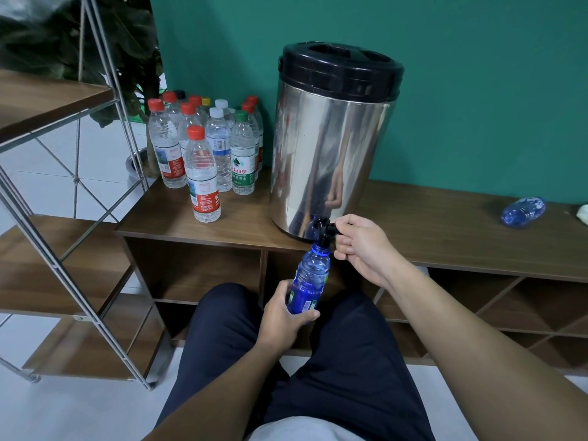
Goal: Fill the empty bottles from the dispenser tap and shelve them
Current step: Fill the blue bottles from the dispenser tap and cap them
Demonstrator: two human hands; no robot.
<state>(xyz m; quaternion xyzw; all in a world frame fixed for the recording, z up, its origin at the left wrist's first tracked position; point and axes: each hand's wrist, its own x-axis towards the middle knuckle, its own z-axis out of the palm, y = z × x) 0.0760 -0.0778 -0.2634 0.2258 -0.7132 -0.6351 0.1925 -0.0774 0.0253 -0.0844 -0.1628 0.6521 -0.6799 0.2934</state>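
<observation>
The small blue transparent plastic bottle [308, 283] has no cap and stands tilted with its open neck directly under the black tap [326, 227] of the tall steel cylinder dispenser with a black lid [331, 144]. The left hand [283, 316] grips the lower part of this bottle, fingers curled around it. The right hand [359, 246] pinches the tap lever with thumb and fingers. I judge that the filling step is in hand; the water level is not clear to see. The next move calls for releasing the lever in time, keeping the bottle upright, then finding a cap before shelving.

Left of the dispenser, on the same brown wooden cabinet [445, 218], a group of clear capped bottles [206, 148] stands. Further left is the metal-framed wooden shelf rack [63, 256]. Far right of the dispenser, another blue bottle [523, 211] lies on its side.
</observation>
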